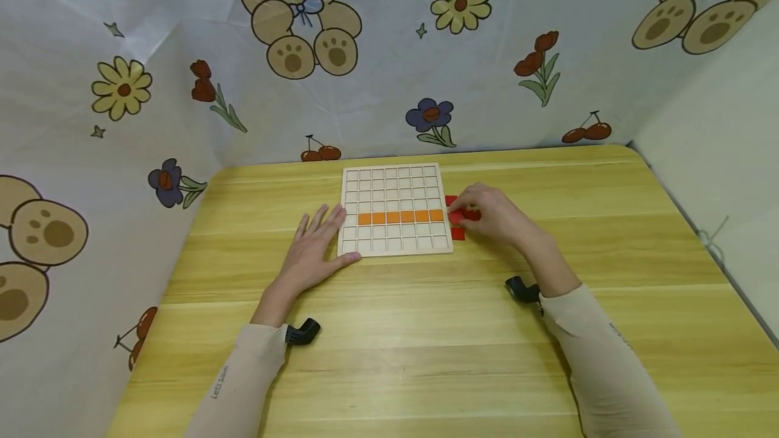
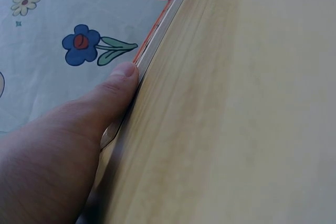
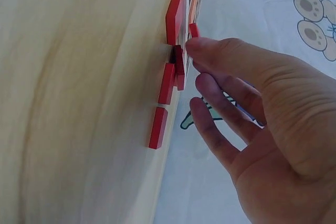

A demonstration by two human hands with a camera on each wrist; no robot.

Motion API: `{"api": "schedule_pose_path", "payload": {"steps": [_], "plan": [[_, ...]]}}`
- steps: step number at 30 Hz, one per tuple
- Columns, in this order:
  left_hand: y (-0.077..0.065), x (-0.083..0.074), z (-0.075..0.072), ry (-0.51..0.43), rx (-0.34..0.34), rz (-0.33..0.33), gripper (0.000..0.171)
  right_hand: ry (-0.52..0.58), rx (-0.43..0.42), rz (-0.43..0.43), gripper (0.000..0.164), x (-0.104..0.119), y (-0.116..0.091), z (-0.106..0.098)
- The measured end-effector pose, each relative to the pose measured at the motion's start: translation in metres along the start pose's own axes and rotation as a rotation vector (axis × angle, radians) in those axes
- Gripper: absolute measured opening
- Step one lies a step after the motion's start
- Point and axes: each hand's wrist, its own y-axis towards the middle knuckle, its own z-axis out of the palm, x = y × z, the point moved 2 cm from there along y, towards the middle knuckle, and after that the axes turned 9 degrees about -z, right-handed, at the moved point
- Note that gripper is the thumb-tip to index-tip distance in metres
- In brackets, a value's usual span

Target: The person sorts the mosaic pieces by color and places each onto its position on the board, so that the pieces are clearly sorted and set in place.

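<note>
Left sleeve [image 1: 243, 370], pale, crosses the surface [image 1: 402, 357] from its near edge; black wrist device [image 1: 303, 332] at the cuff. Left hand [image 1: 312, 252] lies in from the surface's left edge, fingers apart and outstretched, tips at the left side of the grid board, thumb on its near left corner.

Grid board [image 1: 394, 244]: pale, flat on the surface, near the far edge and a little left of that edge's middle. One row of orange tiles [image 1: 393, 217] in it, from the second column across to the right-hand column.

Loose red tiles [image 1: 458, 234] on the surface, just beside the board's right side, strung toward the far edge.

Right hand [image 1: 496, 213] above these: thumb and fingers clamped on one held red tile [image 1: 456, 217]. Cannot tell if it touches the board. Second wrist device [image 1: 522, 290] and right sleeve [image 1: 602, 357] nearer the surface's right edge.
</note>
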Motion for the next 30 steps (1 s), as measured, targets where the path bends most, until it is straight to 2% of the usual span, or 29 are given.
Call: {"api": "schedule_pose_path", "payload": {"steps": [14, 24, 30], "plan": [[0.000, 0.001, 0.000, 0.012, -0.003, 0.025, 0.106, 0.027, -0.037, 0.007, 0.027, 0.020, 0.016, 0.004], [-0.001, 0.000, -0.002, 0.013, -0.005, 0.018, 0.105, 0.034, -0.065, -0.031, 0.025, 0.060, 0.053, 0.022], [0.000, -0.001, -0.002, 0.008, 0.010, 0.011, 0.105, 0.074, -0.058, -0.005, 0.024, 0.081, 0.074, 0.041]]}}
